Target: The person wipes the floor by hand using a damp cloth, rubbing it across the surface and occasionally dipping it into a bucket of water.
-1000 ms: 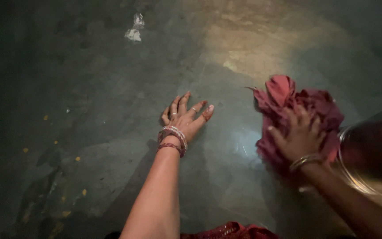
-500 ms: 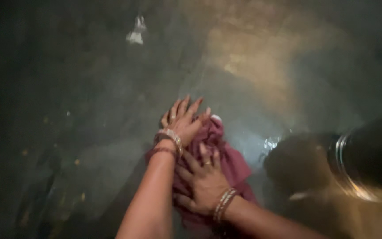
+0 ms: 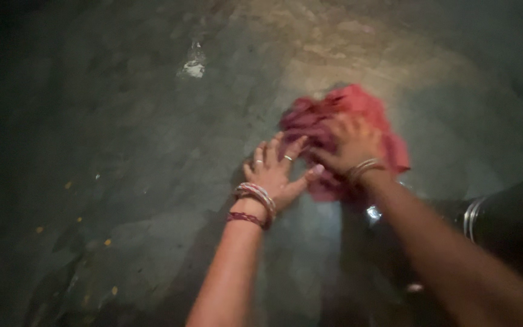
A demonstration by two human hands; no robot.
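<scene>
The right hand [image 3: 351, 142] lies palm down on a bunched red cloth [image 3: 343, 130], fingers spread and pressing into the folds; whether they grip the fabric cannot be told through the blur. The left hand [image 3: 278, 172] rests flat on the wet floor [image 3: 140, 139], fingers fanned wide and holding nothing, its fingertips at the near left edge of the cloth and its thumb reaching toward the right wrist. The cloth sits crumpled on the floor ahead of the person, in a patch of light, its longer side running roughly from lower left to upper right. Both forearms stretch forward from the bottom of the view, the right one crossing in from the lower right. Bangles [image 3: 254, 195] ring the left wrist. A dark round metal pot [image 3: 506, 227] stands at the right edge, near the right forearm.
</scene>
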